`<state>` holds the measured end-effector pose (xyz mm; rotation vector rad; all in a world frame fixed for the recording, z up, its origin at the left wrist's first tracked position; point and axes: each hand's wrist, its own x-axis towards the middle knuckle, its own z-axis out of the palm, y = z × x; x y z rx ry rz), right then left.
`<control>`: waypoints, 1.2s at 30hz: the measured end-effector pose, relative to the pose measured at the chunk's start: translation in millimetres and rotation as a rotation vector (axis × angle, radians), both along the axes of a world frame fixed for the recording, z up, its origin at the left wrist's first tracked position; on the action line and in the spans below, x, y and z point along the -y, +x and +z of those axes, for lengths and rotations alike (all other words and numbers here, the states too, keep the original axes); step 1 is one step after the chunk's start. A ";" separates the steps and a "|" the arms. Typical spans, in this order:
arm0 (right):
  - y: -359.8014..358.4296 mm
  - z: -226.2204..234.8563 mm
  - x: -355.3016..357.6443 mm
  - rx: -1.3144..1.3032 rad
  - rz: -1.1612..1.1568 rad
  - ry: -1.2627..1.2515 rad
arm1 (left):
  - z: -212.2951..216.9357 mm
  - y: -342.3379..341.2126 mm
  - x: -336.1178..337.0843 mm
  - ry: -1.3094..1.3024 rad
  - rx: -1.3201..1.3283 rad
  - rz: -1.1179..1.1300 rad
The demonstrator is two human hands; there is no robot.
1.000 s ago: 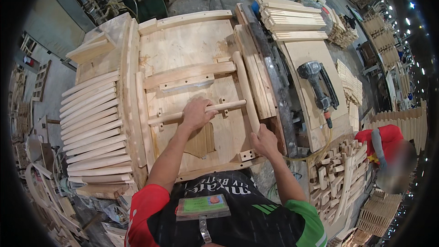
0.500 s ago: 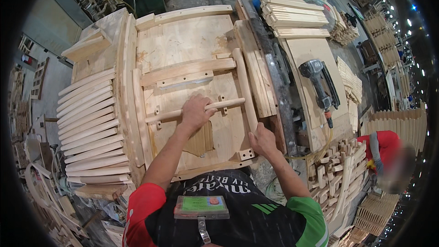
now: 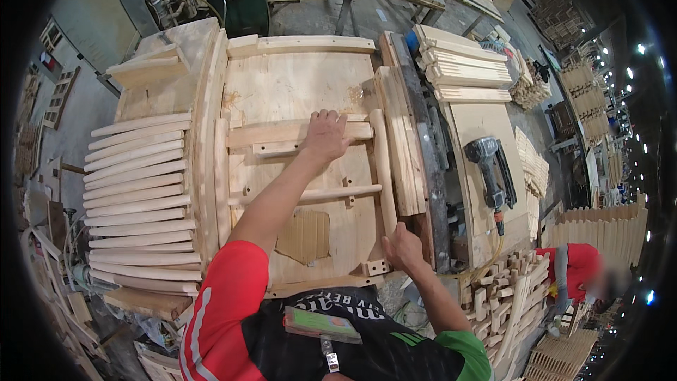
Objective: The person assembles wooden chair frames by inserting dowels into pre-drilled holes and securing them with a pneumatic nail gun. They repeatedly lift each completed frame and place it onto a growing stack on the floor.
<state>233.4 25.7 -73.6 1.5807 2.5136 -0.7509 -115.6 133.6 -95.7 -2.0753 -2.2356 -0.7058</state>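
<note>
A wooden frame lies flat on the plywood jig board (image 3: pixel 282 88). It has a left leg (image 3: pixel 221 169), a right leg (image 3: pixel 384 162), a wide rail (image 3: pixel 271 133) and a thin round rung (image 3: pixel 338 192) spanning between the legs. My left hand (image 3: pixel 328 135) is laid over the wide rail right of its middle, fingers curled across the far edge. At the near end of the right leg, my right hand (image 3: pixel 407 248) is closed with the leg's tip between thumb and fingers. A drilled wooden block (image 3: pixel 375 267) sits beside that hand. Small blocks stand along the rung.
A stack of curved wooden slats (image 3: pixel 137 190) lies to the left. On the right, a nail gun (image 3: pixel 491 176) with a hose rests on a board, and grooved wooden pieces (image 3: pixel 465 63) are piled beyond it. A co-worker in red (image 3: pixel 575 268) bends near stacked wood at far right.
My left hand has left the thin rung and moved away from me onto the wide rail. My right hand stays at the right leg's near end. The whole view has shifted slightly.
</note>
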 end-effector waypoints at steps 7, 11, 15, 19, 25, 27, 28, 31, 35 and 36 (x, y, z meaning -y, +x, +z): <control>-0.1 -5.6 -1.7 0.042 -0.019 -0.005 | -5.1 2.0 -5.2 -0.089 0.114 0.007; -1.6 -1.6 2.4 0.043 -0.010 0.005 | -6.2 1.7 2.1 -0.033 0.143 0.007; 2.0 -2.7 3.0 0.041 0.006 0.024 | -1.7 0.3 2.0 -0.104 0.156 0.008; 0.5 -0.8 2.1 0.063 -0.004 0.015 | 0.0 -0.5 1.8 -0.082 0.142 0.003; -4.9 5.6 5.5 0.106 -0.033 0.064 | -3.8 -0.9 -0.7 -0.091 0.150 0.000; -2.6 13.6 8.6 0.156 0.034 0.136 | -4.2 -1.7 -0.9 -0.106 0.151 0.006; -3.7 19.8 10.2 0.178 0.066 0.172 | -4.6 -1.6 -0.1 -0.107 0.145 0.010; -8.9 34.9 15.5 0.167 -0.034 0.209 | -5.4 -4.5 6.4 -0.127 0.104 0.002; -2.3 45.2 11.7 0.113 -0.116 0.247 | -4.5 -16.8 22.0 -0.093 0.006 -0.079; 0.4 47.7 11.4 0.085 -0.113 0.272 | -3.6 -23.9 25.5 -0.127 0.001 -0.083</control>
